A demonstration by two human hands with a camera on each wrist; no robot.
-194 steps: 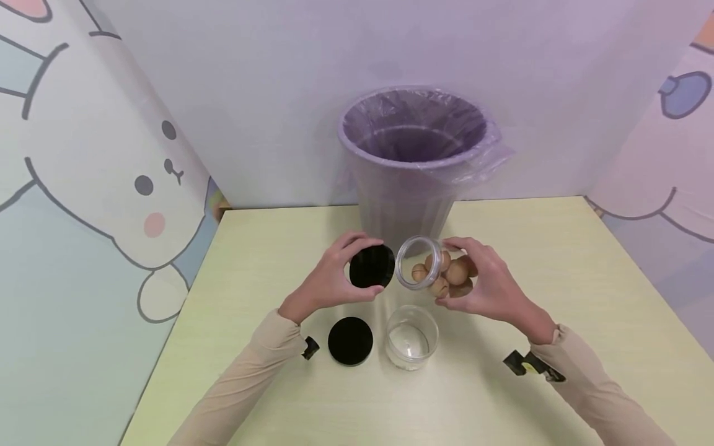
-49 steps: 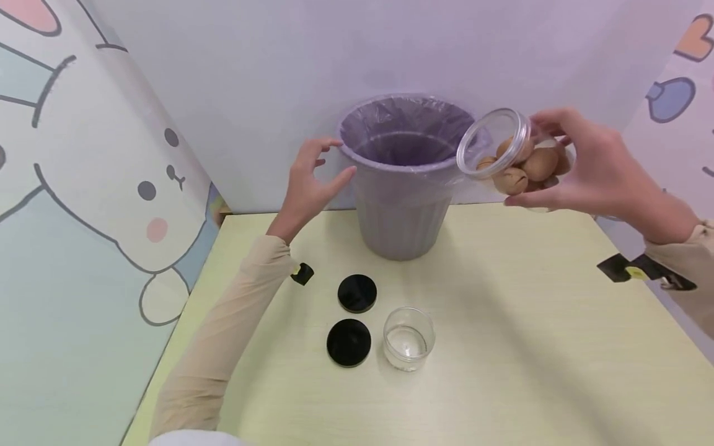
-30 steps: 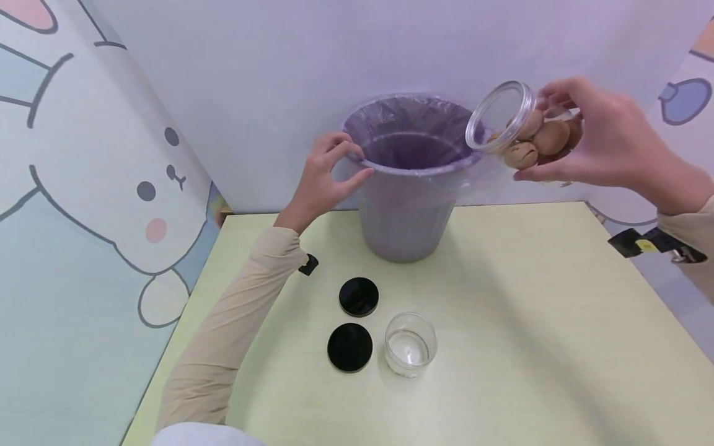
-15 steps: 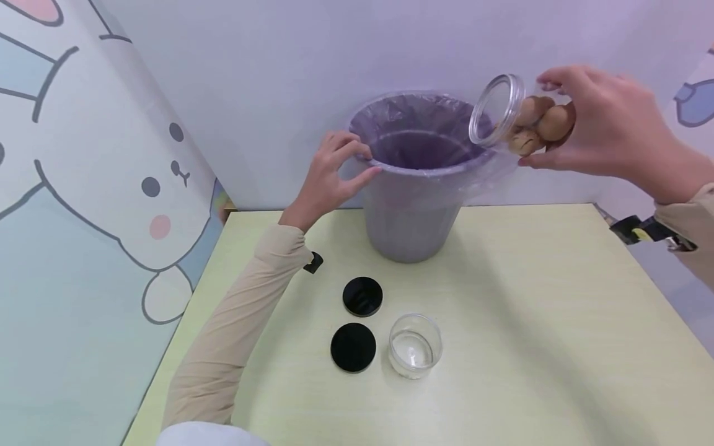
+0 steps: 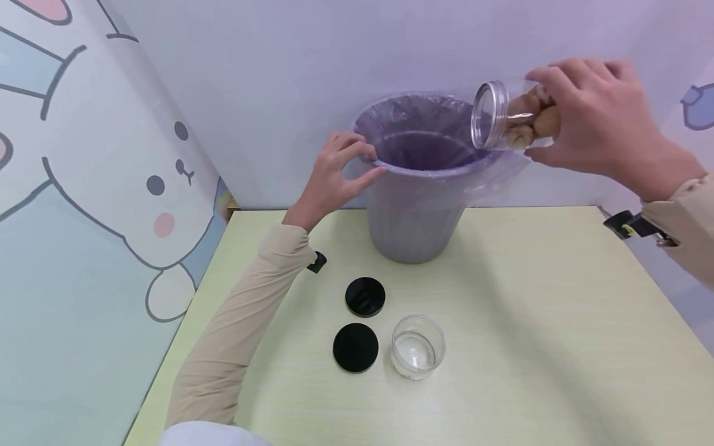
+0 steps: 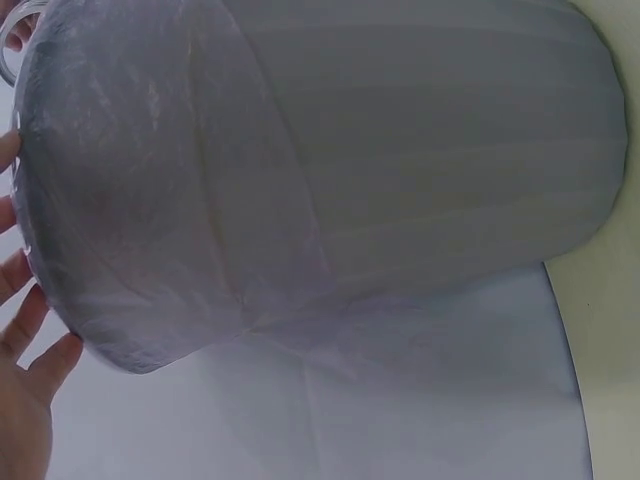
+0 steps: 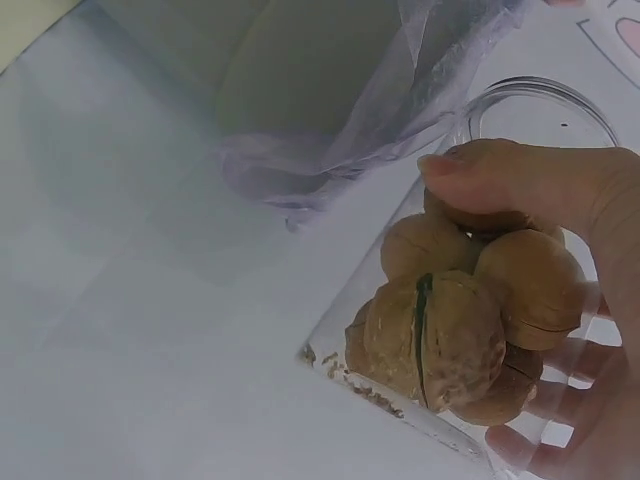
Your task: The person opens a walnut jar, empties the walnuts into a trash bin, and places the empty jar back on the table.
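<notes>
My right hand [image 5: 605, 121] grips a clear plastic jar [image 5: 493, 114] tipped on its side, its uncapped mouth toward the bin's right rim. Several walnuts [image 5: 538, 118] lie inside; one in the right wrist view [image 7: 440, 335] shows a dark seam, and brown crumbs [image 7: 370, 392] sit near the jar's base. My left hand [image 5: 337, 170] holds the left rim of a grey-purple trash can [image 5: 413, 217], fingers bent at the edge and thumb at its front. In the left wrist view, the fingertips [image 6: 12, 265] meet the rim over the plastic bin liner [image 6: 130, 200].
On the pale table [image 5: 530, 371] lie one black lid [image 5: 365, 297] and a second black lid [image 5: 355, 347] in front of it. A clear jar [image 5: 417, 347] without walnuts stands upright beside them. A wall [image 5: 268, 93] rises close behind the trash can.
Earlier my left hand held a lid, now on the table; it then moved to the can's rim. My right hand carried the walnut jar up beside the can and tipped it closer to level.
</notes>
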